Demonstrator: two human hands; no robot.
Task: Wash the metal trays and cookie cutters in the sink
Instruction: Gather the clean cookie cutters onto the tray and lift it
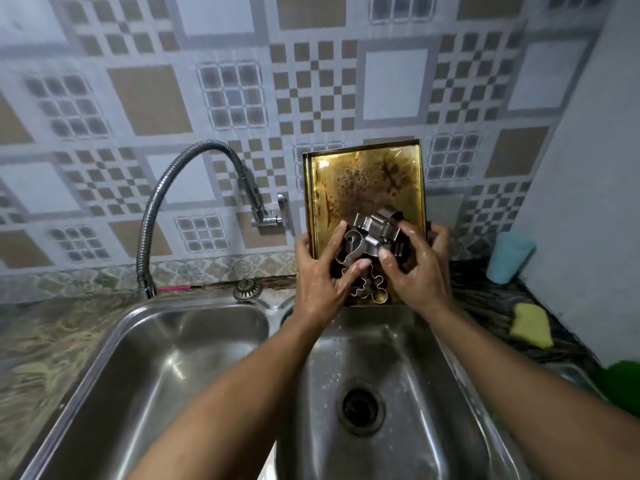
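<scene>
Head view; what is the left hand (320,275) holding?
— The left edge of the metal tray (363,181); its outer fingers curl round that edge, while thumb and forefinger press on the cookie cutters (375,230) piled on the tray's face

And the right hand (420,275)?
— Curled round the right edge in the same way; its thumb and forefinger clamp the same cluster of cutters

Where is the tray?
— Between the two hands, raised nearly upright, stained face toward the camera; the sink (398,344) is below the hands; a yellow sponge (531,325) lies right of the right hand
</scene>
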